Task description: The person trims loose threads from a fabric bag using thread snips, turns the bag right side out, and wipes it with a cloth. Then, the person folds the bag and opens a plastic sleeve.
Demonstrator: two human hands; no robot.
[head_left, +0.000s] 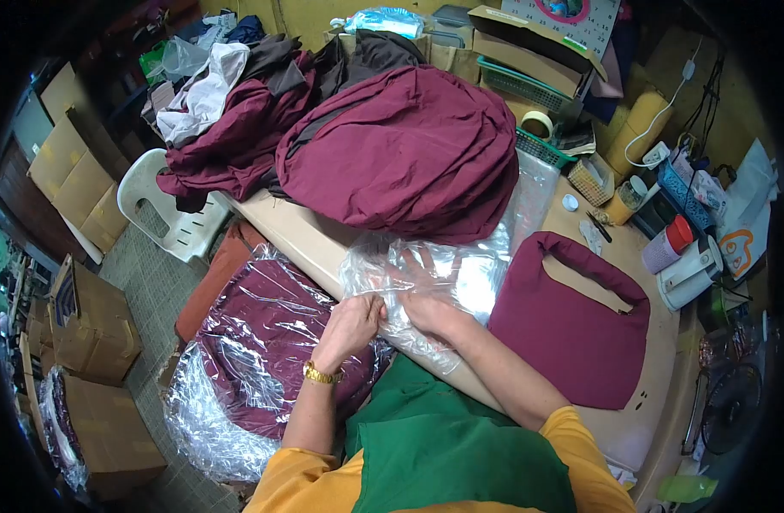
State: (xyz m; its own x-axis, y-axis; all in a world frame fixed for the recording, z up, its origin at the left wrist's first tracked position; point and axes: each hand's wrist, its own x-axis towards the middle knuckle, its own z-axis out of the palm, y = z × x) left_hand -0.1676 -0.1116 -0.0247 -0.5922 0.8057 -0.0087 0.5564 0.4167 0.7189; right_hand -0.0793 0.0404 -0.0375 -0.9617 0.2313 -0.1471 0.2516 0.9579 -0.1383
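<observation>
My left hand (357,323) is closed, pinching the near edge of a clear plastic bag (477,278) at the front of the table. Through the film, the fingers of my right hand (422,295) show spread apart inside the mouth of that bag. Just right of the bag, a maroon fabric handbag (571,333) with a wide curved handle lies flat. Behind my hands, a big pile of maroon fabric bags (400,154) covers part of the clear plastic. Below my left forearm are maroon bags wrapped in clear plastic (263,342).
A white plastic chair (174,205) stands at the left by the table edge (298,244). Cardboard boxes (101,338) sit on the floor. A tape roll (537,126), scissors (599,227), baskets and a white kettle (689,274) line the back right.
</observation>
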